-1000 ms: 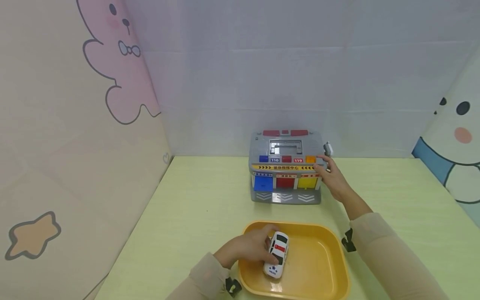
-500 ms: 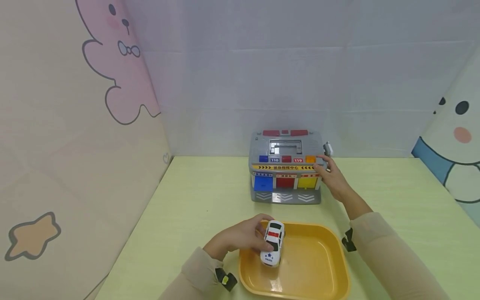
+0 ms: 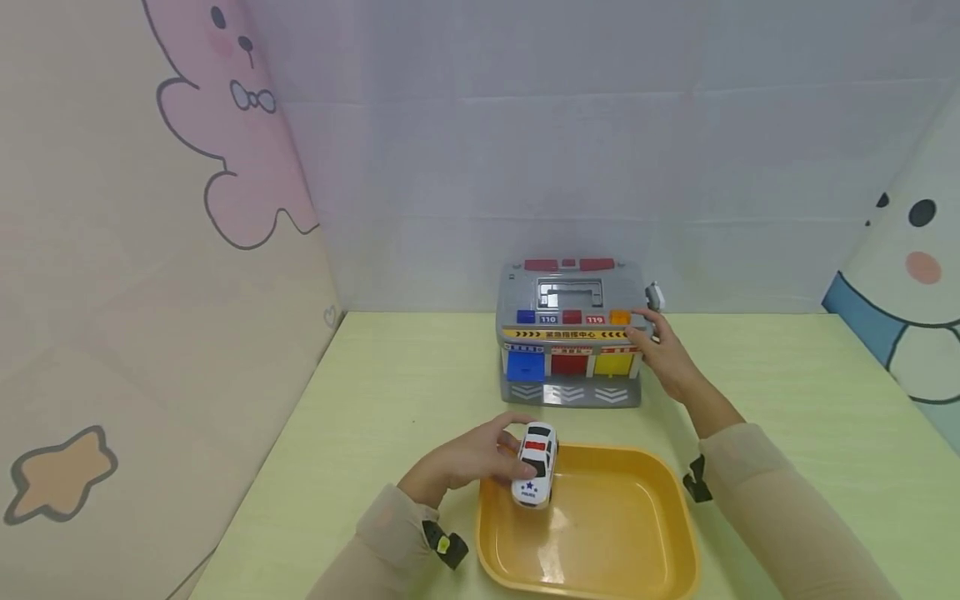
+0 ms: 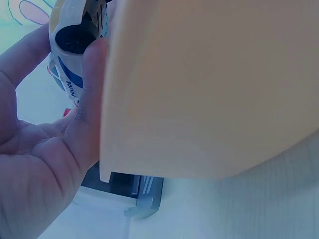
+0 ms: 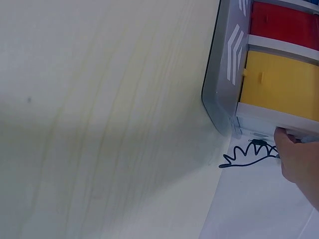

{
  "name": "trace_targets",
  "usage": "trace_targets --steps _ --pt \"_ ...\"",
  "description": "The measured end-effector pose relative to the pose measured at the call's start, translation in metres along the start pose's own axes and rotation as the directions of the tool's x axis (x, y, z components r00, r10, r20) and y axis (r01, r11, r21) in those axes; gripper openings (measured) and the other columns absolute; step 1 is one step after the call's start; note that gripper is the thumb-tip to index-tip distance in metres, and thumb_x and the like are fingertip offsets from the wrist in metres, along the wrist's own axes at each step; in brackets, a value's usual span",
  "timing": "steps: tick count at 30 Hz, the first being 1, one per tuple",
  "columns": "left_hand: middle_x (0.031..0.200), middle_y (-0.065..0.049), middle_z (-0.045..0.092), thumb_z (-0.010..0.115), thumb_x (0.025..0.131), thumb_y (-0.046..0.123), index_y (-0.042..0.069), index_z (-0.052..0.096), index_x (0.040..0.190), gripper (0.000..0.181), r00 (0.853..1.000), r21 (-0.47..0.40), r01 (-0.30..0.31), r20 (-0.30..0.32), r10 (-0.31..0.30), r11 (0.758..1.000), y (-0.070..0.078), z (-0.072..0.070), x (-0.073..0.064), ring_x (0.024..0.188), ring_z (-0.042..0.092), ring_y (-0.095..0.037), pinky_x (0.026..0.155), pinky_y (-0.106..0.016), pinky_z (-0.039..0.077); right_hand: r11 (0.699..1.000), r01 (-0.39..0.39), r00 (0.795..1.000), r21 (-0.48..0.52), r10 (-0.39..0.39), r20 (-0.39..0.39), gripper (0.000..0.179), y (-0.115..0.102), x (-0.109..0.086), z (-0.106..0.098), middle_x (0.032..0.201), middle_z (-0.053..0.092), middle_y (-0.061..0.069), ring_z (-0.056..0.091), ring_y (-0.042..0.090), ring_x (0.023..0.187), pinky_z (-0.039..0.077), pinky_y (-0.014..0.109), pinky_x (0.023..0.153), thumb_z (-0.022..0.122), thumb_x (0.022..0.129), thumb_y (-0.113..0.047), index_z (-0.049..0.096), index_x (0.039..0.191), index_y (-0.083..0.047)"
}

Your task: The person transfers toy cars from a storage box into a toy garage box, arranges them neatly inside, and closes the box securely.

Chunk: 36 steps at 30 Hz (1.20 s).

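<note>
My left hand (image 3: 472, 458) grips a small white toy police car (image 3: 542, 450) with a red roof light, thumb on one side and fingers on the other. The car is over the far left rim of a yellow tray (image 3: 615, 533). In the left wrist view, the car (image 4: 72, 64) shows a black wheel, close beside the tray's outer wall (image 4: 209, 89). My right hand (image 3: 667, 358) holds the upper right corner of a grey toy garage (image 3: 517, 292), which has blue, red and yellow doors. In the right wrist view, its thumb lies along the garage's side, near the yellow door (image 5: 281, 84).
The garage stands at the back of the pale green table (image 3: 397, 375), near the grey cloth backdrop (image 3: 487, 167). A small grey-white piece (image 3: 656, 297) sticks out at its right side. A coiled black cord (image 5: 244, 157) hangs by that side. Printed cloth walls (image 3: 150, 333) stand left and right.
My left hand has raised the police car from inside the tray and carried it forward and slightly left, to the far left rim. My right hand stays on the garage.
</note>
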<state>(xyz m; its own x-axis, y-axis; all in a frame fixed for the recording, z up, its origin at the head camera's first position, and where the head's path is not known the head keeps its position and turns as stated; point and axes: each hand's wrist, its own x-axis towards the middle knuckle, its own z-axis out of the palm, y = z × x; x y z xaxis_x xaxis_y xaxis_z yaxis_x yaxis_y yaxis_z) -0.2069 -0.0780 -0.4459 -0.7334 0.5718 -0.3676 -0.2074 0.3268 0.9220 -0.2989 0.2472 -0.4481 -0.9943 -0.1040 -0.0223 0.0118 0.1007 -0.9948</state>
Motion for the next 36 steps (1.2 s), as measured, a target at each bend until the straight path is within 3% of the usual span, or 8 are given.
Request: trace_targets --steps 9,19,27,36 --pt "0.111 -0.017 0.054 0.072 0.086 0.002 0.011 0.038 0.145 0.069 0.999 -0.066 -0.036 -0.021 0.035 0.997 -0.005 -0.014 0.01 0.091 0.063 -0.028 0.079 -0.04 0.056 1.0 -0.004 1.0 0.01 0.004 -0.012 0.069 0.0 0.001 0.001 0.146 0.02 0.028 0.035 0.033 0.123 0.018 0.054 0.112 0.051 0.101 -0.04 0.015 0.153 -0.011" --pt "0.113 -0.017 0.055 0.07 0.089 0.006 0.009 0.036 0.147 0.067 0.999 -0.091 -0.032 -0.034 0.029 0.995 -0.003 -0.027 0.016 0.095 0.062 -0.028 0.083 -0.043 0.055 1.0 -0.002 1.0 0.018 0.002 -0.01 0.067 0.0 0.001 0.002 0.143 0.023 0.024 0.043 0.02 0.109 0.021 0.054 0.111 0.048 0.103 -0.036 0.012 0.154 -0.01" --pt "0.112 -0.017 0.06 0.067 0.092 0.007 0.007 0.034 0.147 0.064 1.0 -0.13 -0.017 -0.012 0.015 0.991 -0.001 -0.038 0.032 0.095 0.063 -0.028 0.085 -0.046 0.054 1.0 0.001 1.0 0.023 0.0 -0.019 0.067 0.0 0.0 -0.001 0.145 0.021 0.026 0.039 0.026 0.117 0.02 0.054 0.112 0.049 0.103 -0.035 0.012 0.154 -0.011" --pt "0.115 -0.019 0.06 0.062 0.095 0.006 0.005 0.026 0.151 0.067 0.999 -0.212 -0.044 -0.032 0.038 0.976 -0.011 -0.046 0.049 0.098 0.062 -0.027 0.089 -0.045 0.052 1.0 0.0 1.0 0.028 0.0 -0.002 0.064 -0.004 -0.004 0.002 0.139 0.026 0.023 0.043 0.02 0.104 0.02 0.057 0.109 0.045 0.105 -0.029 0.011 0.154 -0.009"
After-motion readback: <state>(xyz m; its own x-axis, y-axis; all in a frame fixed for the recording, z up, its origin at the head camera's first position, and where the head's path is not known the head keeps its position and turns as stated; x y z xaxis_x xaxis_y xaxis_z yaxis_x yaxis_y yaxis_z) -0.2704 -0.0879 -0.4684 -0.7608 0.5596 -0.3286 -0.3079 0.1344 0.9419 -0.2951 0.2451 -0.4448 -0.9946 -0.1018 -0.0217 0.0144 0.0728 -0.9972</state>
